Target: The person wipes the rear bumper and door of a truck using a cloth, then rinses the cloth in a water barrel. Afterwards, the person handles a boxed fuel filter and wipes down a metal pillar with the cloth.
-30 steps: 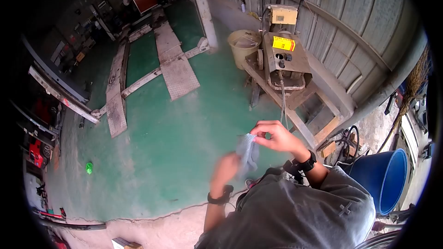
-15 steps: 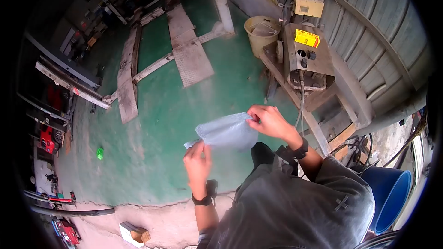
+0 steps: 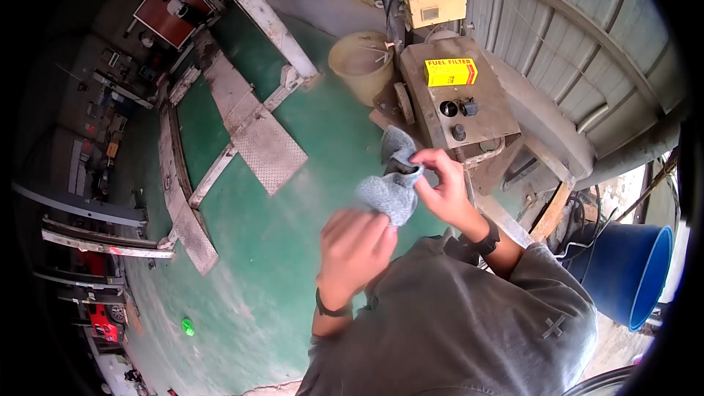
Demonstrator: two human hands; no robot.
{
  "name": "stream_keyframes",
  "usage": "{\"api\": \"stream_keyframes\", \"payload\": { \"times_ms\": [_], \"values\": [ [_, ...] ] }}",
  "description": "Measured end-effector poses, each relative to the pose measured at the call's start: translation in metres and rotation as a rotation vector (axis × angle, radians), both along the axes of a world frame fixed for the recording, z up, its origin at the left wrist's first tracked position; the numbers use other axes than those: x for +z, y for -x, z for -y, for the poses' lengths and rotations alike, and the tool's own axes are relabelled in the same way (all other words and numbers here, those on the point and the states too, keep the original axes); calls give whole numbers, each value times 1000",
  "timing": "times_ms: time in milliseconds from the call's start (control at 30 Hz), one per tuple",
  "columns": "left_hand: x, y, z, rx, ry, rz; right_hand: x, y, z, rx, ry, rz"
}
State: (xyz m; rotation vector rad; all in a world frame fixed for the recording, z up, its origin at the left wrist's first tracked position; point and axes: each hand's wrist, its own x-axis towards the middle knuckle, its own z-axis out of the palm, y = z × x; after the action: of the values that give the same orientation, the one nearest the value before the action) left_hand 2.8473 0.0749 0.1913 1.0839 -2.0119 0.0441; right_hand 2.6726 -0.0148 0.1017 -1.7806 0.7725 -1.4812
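The right hand (image 3: 444, 187) has its thumb and forefinger closed on the cloth (image 3: 392, 202), pinching it along the right edge. The left hand (image 3: 353, 249) is blurred; its fingers touch the cloth's lower end, and I cannot tell whether they are clamped on it. The cloth is blue-grey, bunched and folded, with one end standing up above the pinch and the rest hanging down to the left hand. It is in the air between the two hands, above the green floor (image 3: 279, 257). Each wrist wears a dark band, and a grey shirt (image 3: 469, 323) fills the lower part of the view.

Just beyond the right hand stands a dusty machine (image 3: 484, 111), with a yellow box (image 3: 450, 72) marked "FUEL FILTER" lying on its top near a black knob (image 3: 459, 132). A cream case (image 3: 435, 7) sits behind, by the machine's handle. A pale bucket (image 3: 359, 70) is just beside the machine on its left. A blue barrel (image 3: 616, 271) is near the right elbow.

Farther off, two ramps (image 3: 264, 150) lie on the floor near a post (image 3: 257, 15). A small green thing (image 3: 188, 327) lies at lower left. A person (image 3: 183, 11) is by a red board (image 3: 163, 0) at the far end.
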Motion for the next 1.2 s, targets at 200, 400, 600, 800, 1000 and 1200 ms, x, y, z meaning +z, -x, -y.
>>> {"api": "stream_keyframes", "payload": {
  "times_ms": [200,400,600,800,1000,1200],
  "values": [
    [-8,10,96,-374,-50,97,-27,12,59,-430,-109,427],
    [-39,-5,188,-707,-55,-8,-46,17,97,-971,23,536],
    [-51,-33,268,-1051,-106,-76,-44,-7,104,-1250,-23,504],
    [-65,-16,281,-1341,-111,-195,-93,-28,58,-1365,-286,475],
    [-63,7,322,-1262,-103,-127,-118,-49,108,-1280,-391,489],
    [-26,26,329,-1267,84,-8,-107,-17,125,-1252,-375,441]
  ]
}}
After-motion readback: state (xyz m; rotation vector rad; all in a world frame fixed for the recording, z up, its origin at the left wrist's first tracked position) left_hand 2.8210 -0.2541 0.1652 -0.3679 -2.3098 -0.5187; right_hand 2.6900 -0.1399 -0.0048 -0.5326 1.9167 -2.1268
